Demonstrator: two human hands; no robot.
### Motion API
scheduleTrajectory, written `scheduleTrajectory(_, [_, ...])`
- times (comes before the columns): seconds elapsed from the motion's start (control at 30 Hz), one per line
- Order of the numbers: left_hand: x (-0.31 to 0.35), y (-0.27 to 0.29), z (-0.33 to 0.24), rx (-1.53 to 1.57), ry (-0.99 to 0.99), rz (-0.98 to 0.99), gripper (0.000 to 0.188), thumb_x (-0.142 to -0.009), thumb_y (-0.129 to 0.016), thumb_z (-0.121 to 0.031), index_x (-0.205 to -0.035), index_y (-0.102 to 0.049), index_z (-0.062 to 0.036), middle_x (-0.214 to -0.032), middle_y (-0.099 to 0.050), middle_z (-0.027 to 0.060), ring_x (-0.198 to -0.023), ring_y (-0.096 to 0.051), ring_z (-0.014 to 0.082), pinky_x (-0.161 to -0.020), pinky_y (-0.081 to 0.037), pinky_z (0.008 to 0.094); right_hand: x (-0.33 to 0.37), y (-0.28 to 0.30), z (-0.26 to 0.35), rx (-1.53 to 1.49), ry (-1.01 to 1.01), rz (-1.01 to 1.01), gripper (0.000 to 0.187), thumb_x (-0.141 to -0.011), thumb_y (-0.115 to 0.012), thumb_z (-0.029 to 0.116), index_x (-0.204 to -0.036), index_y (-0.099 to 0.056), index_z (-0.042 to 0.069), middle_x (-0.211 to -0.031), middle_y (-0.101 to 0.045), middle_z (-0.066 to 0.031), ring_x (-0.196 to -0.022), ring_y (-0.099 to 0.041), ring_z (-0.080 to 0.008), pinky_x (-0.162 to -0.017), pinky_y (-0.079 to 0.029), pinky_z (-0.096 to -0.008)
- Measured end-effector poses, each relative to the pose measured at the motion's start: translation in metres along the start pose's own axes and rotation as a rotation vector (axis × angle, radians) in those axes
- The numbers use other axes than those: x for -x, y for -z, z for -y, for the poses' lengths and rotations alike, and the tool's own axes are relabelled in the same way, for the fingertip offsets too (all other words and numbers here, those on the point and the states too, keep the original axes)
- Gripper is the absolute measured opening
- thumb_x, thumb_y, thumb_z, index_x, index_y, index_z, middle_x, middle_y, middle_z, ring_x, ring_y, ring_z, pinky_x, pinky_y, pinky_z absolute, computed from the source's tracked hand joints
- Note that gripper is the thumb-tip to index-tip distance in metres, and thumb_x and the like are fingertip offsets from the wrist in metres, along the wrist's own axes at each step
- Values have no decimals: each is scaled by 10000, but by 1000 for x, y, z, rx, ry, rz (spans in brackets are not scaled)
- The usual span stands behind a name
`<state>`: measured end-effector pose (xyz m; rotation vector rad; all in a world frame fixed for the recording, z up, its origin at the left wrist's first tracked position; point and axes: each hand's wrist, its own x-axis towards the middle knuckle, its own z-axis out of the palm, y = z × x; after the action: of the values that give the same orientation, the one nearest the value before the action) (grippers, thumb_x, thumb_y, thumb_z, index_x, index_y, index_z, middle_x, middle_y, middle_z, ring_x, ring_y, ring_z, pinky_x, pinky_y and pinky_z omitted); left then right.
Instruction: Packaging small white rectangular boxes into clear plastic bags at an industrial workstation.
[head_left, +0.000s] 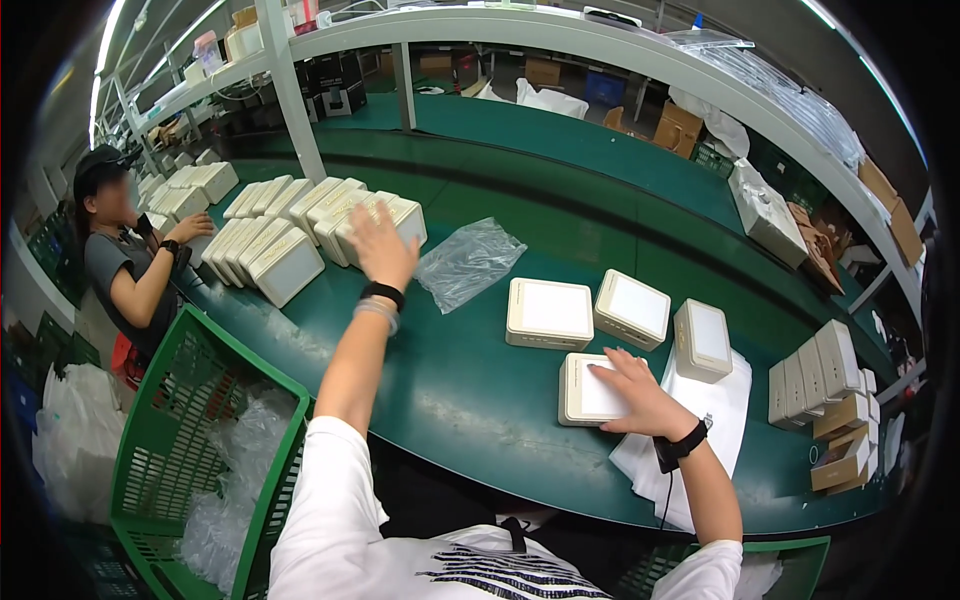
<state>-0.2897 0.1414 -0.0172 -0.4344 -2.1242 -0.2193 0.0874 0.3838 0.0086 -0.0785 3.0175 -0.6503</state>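
White shirt cloth (pixel 400 568) sits closest on my head feed, below both hands. I see the left hand (pixel 383 243) spread wide at the right end of a row of cream boxes (pixel 408 222); contact I cannot tell. Just right of it lies a clear plastic bag (pixel 470 265). The right hand (pixel 640 392) rests, fingers splayed, on a cream-and-white box (pixel 577 390), with white sheets (pixel 732 405) beneath its wrist.

white tee (pixel 332 470) (dark striped print (pixel 510 574)), black wristbands (pixel 384 294)
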Motion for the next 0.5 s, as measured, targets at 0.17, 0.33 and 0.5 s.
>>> scheduleTrajectory(0.17, [16,5,26,93,-52,376,691,-732,-755,-293,-1322,-470,-76,-1368,-425,229,-1280,-389,394,-1030,-318,523,6,-4,2,1,-48,16,889,-639,-821,224,-1423,-407,154,-1507,-262,-223,-1415,-208,-413,-1154,-158,-524])
scheduleTrajectory(0.33, [16,18,31,677,191,142,658,-749,-773,-242,-1286,-480,0,-1273,-521,196,-1192,-502,344,-994,-403,454,0,2,1,2,-35,29,904,-643,-817,238,-1435,-392,154,-1520,-243,-218,-1425,-182,-409,-1163,-135,-505])
scheduleTrajectory(0.5, [17,75,31,1208,742,99,542,-830,-734,-257,-1238,-519,27,-1142,-612,149,-1040,-612,248,-875,-505,362,0,2,-1,-20,-33,20,918,-636,-818,230,-1441,-384,153,-1524,-237,-216,-1432,-171,-400,-1166,-124,-505])
